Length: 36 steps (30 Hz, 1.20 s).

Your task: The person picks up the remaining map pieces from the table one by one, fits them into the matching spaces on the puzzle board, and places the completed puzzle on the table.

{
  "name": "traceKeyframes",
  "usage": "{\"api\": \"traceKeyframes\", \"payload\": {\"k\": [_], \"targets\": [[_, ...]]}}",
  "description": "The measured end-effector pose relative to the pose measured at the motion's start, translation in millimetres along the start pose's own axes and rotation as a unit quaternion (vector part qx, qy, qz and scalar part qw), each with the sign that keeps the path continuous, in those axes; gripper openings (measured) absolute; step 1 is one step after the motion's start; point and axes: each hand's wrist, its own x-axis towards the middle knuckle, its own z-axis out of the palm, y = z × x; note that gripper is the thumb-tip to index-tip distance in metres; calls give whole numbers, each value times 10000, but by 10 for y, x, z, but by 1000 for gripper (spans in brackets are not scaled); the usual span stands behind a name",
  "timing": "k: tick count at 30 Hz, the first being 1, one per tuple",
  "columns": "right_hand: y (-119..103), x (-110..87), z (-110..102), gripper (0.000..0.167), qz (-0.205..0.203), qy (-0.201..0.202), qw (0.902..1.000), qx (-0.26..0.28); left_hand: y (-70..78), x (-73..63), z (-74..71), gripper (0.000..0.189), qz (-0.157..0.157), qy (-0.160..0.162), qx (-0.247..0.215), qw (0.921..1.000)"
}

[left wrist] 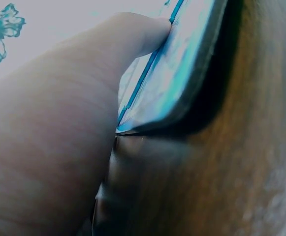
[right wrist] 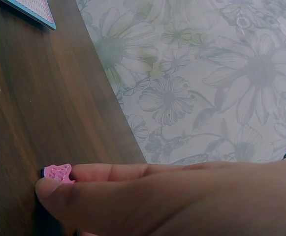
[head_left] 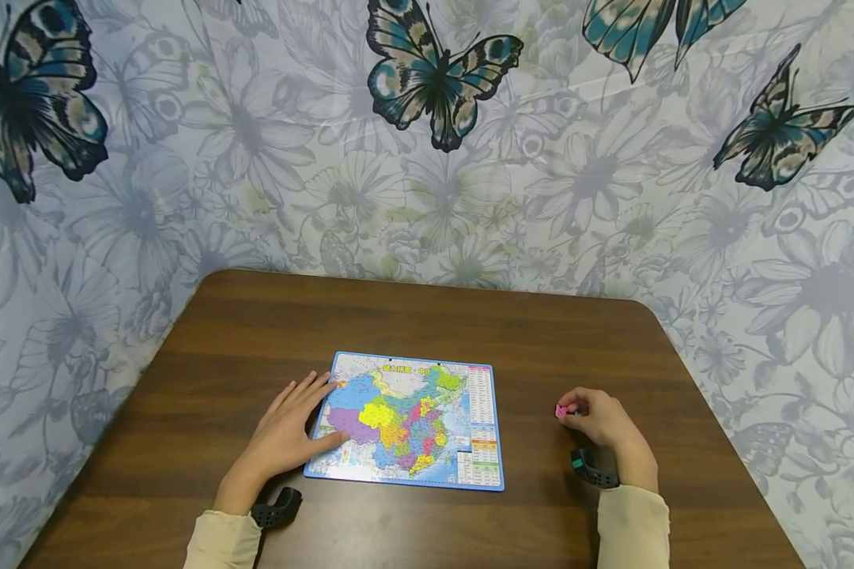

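A map puzzle board [head_left: 413, 427] with a blue border lies on the wooden table, its coloured regions forming a map of China. Across its left edge rests my left hand [head_left: 292, 423], fingers spread, with the thumb [left wrist: 147, 34] lying on the board's surface. To the right of the board, my right hand [head_left: 601, 419] pinches a small pink puzzle piece [right wrist: 58, 173] between thumb and fingers, low over the table. Part of the piece is covered by the thumb tip.
The brown table [head_left: 413, 316] has rounded far corners. Behind it hangs a pale floral cloth [head_left: 398, 205] printed with blue butterflies. A black band [head_left: 277, 508] is on the left wrist, and another band [head_left: 594, 470] on the right.
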Motion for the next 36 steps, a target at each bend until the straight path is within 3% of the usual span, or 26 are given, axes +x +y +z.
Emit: {"api": "traceKeyframes", "payload": {"k": [29,36], "targets": [[-29,19,29,18,-228,17,9997,-18,-21,-8,33,95,30,60,-79,9999],[-20,9,39,19,-120,-60,9999,18,-24,1,12,95,59,4,-30,10000]]}}
